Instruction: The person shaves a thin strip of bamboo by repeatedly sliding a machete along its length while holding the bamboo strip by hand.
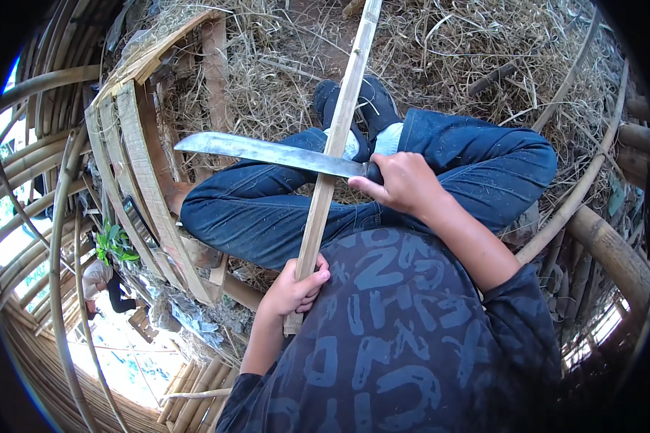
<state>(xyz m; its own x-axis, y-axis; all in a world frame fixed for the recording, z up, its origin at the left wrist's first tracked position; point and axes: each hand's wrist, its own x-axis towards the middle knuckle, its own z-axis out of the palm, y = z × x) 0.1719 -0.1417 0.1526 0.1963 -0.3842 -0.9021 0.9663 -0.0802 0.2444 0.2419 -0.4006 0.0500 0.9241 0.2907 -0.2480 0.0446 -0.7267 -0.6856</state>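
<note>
A long bamboo strip (pixel 352 85) runs from my lap up past my shoes to the top of the view. Near its lower end, against my shirt, my left hand (pixel 296 289) is wrapped round it. My right hand (pixel 401 182) grips the dark handle of a machete (pixel 260 150). The broad metal blade points left and lies across the strip, seemingly touching it, above my crossed legs. Most of the handle is hidden by my fingers.
A slatted wooden crate-like frame (pixel 133 137) stands by my left knee. Dry straw (pixel 267 86) covers the ground ahead. Bamboo poles (pixel 614 249) lie at the right, and a bamboo lattice (pixel 32 169) curves along the left. Another person (pixel 97 278) is beyond it.
</note>
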